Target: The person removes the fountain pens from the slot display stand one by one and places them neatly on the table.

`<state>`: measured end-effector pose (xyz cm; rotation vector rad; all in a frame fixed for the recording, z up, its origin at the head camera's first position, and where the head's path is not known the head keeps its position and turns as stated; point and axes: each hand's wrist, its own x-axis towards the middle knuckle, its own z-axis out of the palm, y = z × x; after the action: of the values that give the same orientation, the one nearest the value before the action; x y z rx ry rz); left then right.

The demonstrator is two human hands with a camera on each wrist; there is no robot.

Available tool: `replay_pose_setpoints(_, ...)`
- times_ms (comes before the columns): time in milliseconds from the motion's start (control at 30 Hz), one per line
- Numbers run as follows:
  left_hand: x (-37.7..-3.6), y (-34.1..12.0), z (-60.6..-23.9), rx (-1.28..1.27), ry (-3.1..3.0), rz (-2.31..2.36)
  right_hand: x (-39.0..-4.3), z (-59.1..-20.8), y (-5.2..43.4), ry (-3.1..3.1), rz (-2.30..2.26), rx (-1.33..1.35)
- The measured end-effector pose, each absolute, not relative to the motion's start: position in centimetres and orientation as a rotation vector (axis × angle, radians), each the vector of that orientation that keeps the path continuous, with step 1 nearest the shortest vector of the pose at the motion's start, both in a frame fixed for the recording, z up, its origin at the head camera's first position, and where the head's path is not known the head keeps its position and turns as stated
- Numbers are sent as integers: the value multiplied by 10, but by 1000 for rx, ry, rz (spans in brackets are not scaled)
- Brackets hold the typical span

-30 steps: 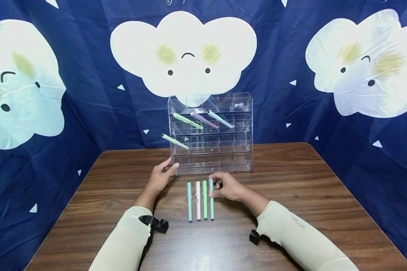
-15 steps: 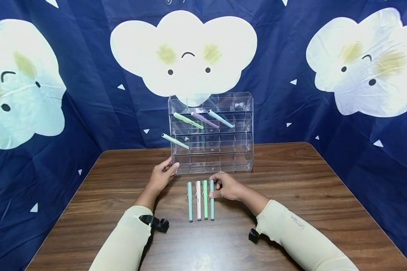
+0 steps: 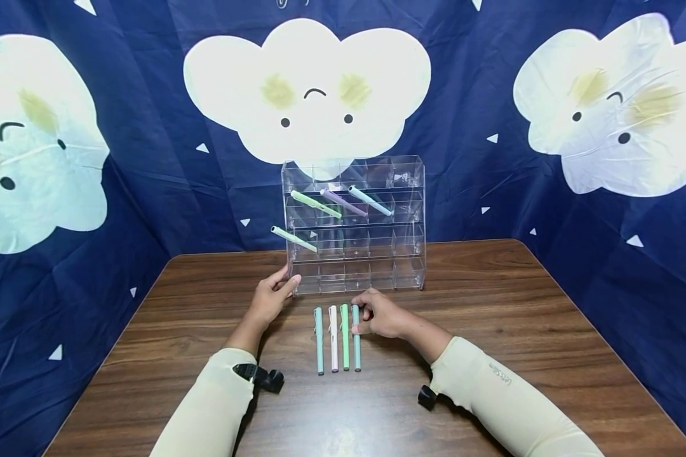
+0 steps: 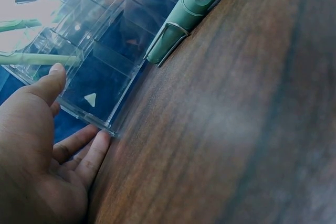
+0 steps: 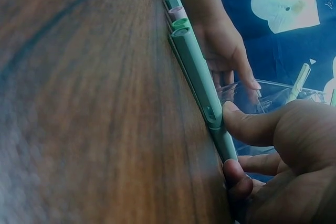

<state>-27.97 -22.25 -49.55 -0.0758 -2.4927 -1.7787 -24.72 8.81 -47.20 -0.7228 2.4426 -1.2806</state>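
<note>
Four pens (image 3: 337,338), rt-hand (image 3: 380,315) grip half-hidden.

Clear plastic, matt pens, wood grain and cloth.

The rack (image 3: 354,222) at frame centre is clear glossy plastic with shiny edges. The pens (image 3: 337,337) below it look like smooth matt plastic in pastel shades; the nearest one in the left wrist view carries a thin metal clip (image 4: 167,45). The counter (image 3: 491,304) is dark wood grain with a smooth, faintly sheened finish. The backdrop (image 3: 148,158) is creased blue printed cloth. The sleeves (image 3: 503,393) at the bottom are soft matt knit.
</note>
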Motion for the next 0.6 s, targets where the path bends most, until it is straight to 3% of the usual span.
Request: replay_pose_setpoints(600,-278,-223,-494,-78,-2483,-1819,-246,-467,88,2386,-1449,-537)
